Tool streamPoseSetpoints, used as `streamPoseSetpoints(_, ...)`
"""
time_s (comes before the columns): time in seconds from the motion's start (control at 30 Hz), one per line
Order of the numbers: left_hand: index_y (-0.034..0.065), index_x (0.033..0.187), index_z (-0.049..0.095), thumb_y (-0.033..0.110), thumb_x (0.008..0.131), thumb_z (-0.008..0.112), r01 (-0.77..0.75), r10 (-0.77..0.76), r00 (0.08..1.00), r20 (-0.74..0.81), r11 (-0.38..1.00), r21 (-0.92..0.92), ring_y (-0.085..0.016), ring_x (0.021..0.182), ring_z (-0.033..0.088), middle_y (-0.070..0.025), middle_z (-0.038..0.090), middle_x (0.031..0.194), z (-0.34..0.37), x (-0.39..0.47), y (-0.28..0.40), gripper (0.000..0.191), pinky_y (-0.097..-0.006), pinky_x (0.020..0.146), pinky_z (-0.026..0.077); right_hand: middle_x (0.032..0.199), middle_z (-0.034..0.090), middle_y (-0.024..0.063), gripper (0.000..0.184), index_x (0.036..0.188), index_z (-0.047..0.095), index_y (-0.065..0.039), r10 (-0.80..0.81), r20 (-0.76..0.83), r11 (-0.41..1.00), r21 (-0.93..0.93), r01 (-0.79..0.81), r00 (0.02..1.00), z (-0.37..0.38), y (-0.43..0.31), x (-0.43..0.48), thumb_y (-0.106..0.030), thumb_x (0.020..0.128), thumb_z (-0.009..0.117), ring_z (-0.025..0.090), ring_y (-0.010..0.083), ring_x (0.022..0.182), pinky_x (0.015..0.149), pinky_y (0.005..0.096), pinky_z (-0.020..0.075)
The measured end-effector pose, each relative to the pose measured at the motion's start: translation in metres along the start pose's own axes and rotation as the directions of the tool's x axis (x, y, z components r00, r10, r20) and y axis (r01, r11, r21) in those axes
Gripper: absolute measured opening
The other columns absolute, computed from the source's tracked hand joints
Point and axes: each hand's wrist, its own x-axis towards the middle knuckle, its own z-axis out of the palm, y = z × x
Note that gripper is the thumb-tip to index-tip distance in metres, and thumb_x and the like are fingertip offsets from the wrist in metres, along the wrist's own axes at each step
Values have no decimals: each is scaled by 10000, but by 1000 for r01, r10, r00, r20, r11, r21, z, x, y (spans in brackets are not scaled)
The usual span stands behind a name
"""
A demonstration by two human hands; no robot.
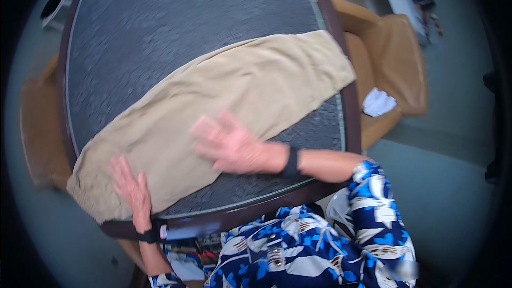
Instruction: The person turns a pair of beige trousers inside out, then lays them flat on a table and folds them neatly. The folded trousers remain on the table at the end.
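A pair of folded beige trousers, or a similar long garment [240, 84], lies diagonally across the dark table top [192, 16]. Near its wide lower-left end, my left hand [130, 186] rests flat on the cloth with its fingers apart. My right hand [230, 144], blurred, is over the middle of the garment near its lower edge, fingers spread and holding nothing. Whether the right palm touches the cloth cannot be told. Creases run along the fabric, and its narrower end reaches the table's right edge.
A tan chair [400, 64] holding a white cloth [379, 102] stands at the right of the table. Another tan chair [38, 128] is at the left, with a white-framed stool [58, 6] beyond. Below the near edge, an open drawer or shelf holds assorted items.
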Motion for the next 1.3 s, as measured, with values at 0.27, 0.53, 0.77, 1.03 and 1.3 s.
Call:
streamPoseSetpoints(0.27,145,1491,159,397,931,412,25,-19,999,-42,987,161,-330,1427,54,-106,82,1556,25,6,-30,664,-573,1075,161,1504,236,134,671,1391,381,-193,211,108,972,-129,-197,971,0,65,-60,-448,811,601,196,323,1398,1106,580,133)
streamPoseSetpoints(0.53,132,1488,166,465,944,352,-16,24,998,-52,989,147,-348,1420,82,-136,102,1547,30,20,-56,664,-559,1077,164,1497,250,126,612,1404,363,-172,596,-18,749,-346,-565,803,-61,143,-109,-391,864,547,187,305,1401,1103,564,162)
streamPoseSetpoints(0.77,97,1477,188,358,928,439,116,-131,983,125,986,124,-352,1412,112,-158,136,1534,11,29,-41,658,-508,1099,173,1159,590,108,219,1012,602,-61,586,-497,675,-138,-725,640,-105,171,-161,-156,815,581,526,253,1133,952,417,401)
streamPoseSetpoints(1.03,-24,1114,574,22,781,601,-268,210,951,-227,925,-269,-359,1195,477,-207,506,1291,7,59,88,337,-429,1032,343,1005,614,77,228,1007,611,-55,548,-390,740,-186,-647,740,-124,215,-113,-54,782,574,566,265,954,830,386,450)
streamPoseSetpoints(1.3,30,1155,567,11,789,575,-423,335,862,-380,888,-178,-327,1139,506,-175,550,1206,29,133,176,366,-434,969,368,924,573,81,183,929,634,-90,518,-184,776,-310,-549,836,-117,237,-76,-71,842,475,514,233,1009,907,403,378)
